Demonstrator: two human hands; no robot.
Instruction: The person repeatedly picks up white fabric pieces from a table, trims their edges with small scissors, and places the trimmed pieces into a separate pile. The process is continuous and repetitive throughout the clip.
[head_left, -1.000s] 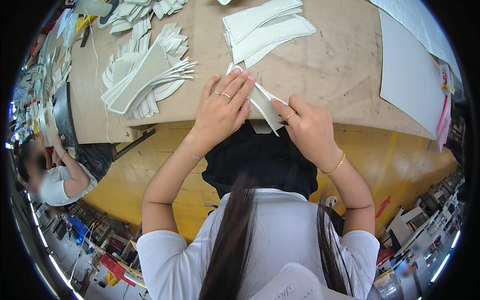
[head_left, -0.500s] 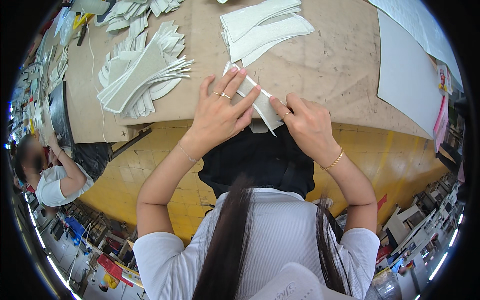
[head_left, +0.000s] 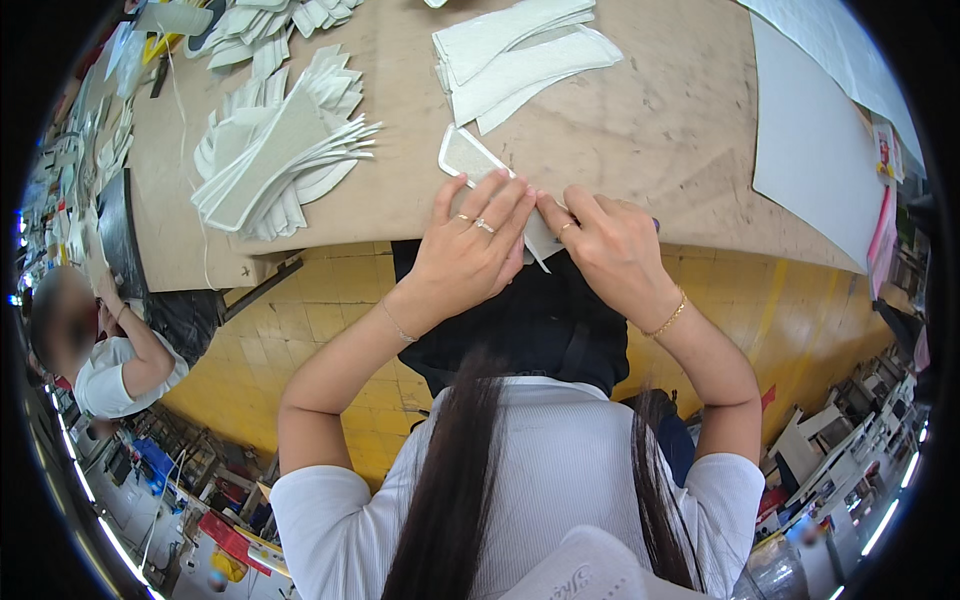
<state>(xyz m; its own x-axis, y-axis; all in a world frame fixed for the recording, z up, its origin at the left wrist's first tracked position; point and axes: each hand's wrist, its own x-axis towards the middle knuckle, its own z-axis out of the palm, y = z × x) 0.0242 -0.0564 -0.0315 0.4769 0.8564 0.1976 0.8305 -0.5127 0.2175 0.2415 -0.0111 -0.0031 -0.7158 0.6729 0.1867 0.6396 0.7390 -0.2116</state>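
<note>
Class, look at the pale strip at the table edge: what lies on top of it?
Both hands, left hand and right hand, press on the pale strip. Its far rounded end shows; the near part under the fingers is hidden.

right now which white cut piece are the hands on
The lone strip at the table's near edge, under both hands; the other pieces lie in stacks farther back, untouched.
</note>
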